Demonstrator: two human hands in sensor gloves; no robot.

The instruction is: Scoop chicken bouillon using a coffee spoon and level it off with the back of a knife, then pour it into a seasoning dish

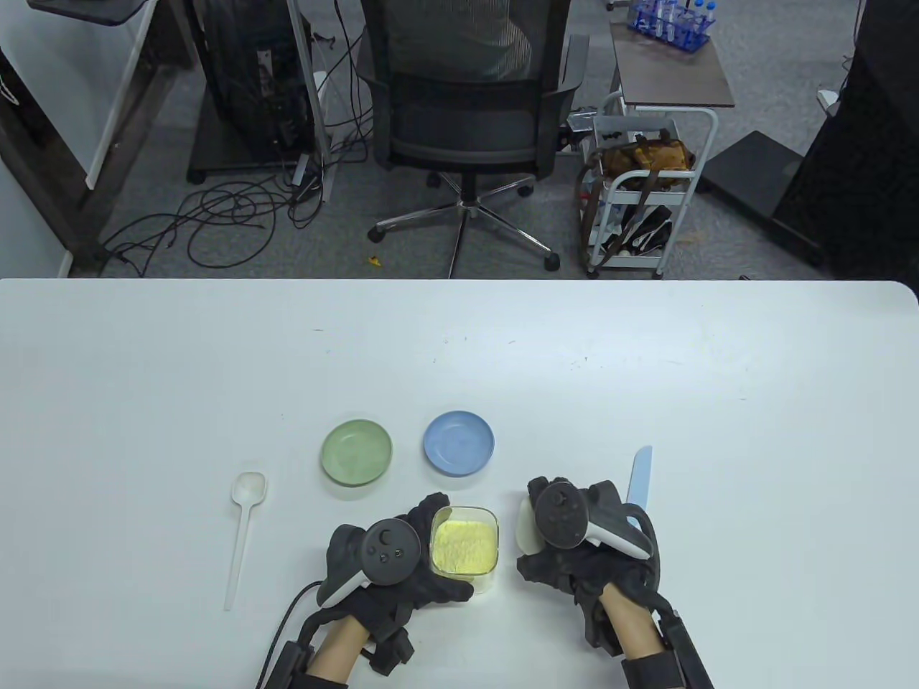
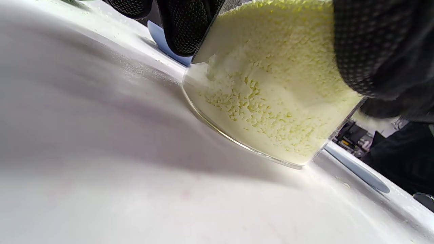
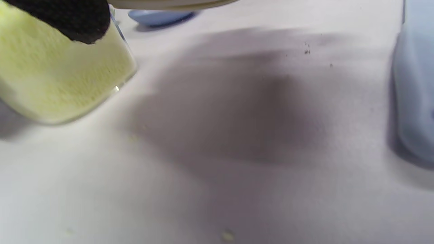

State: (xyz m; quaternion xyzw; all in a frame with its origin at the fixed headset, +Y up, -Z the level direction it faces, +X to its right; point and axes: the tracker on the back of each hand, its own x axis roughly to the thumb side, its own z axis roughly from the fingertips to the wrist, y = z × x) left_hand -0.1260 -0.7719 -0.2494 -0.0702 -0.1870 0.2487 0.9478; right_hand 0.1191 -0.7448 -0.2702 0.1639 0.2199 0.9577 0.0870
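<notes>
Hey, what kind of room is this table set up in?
Probably an office or lab workspace, not a kitchen: behind the white table stand a mesh office chair, cables tangled on grey carpet, and a rolling cart near a rack of tubes.

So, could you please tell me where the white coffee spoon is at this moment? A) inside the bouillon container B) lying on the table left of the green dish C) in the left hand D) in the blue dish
B: the coffee spoon lies untouched on the table, left of the green dish.
</notes>
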